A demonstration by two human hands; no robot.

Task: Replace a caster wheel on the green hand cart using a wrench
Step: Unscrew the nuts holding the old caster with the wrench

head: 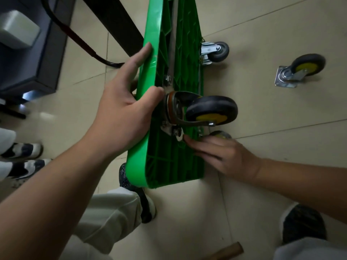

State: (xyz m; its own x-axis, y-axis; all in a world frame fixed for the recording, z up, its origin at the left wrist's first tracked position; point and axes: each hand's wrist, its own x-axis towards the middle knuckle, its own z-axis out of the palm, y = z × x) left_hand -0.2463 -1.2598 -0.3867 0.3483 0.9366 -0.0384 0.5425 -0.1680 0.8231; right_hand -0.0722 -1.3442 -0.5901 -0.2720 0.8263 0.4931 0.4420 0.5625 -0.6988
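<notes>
The green hand cart [150, 76] stands on its side on the floor, its ribbed underside facing right. A black and yellow caster wheel [212, 108] is mounted on it by a metal plate [169, 126]. My left hand [124, 109] grips the cart's rim, with the thumb beside the caster's swivel. My right hand [223, 154] reaches to the plate's lower bolt [176, 131] and its fingertips pinch a small silver wrench head [179, 137]. The rest of the wrench is hidden under the fingers. A spare caster wheel [300, 71] lies on the tiles at the right.
A smaller grey caster [216, 51] sits farther up the cart, and another yellow wheel [219, 133] peeks out behind my right hand. A dark cabinet [37, 53] and black cable [75, 37] are at the left, a wooden handle [228, 251] at the bottom. Shoes stand around the cart.
</notes>
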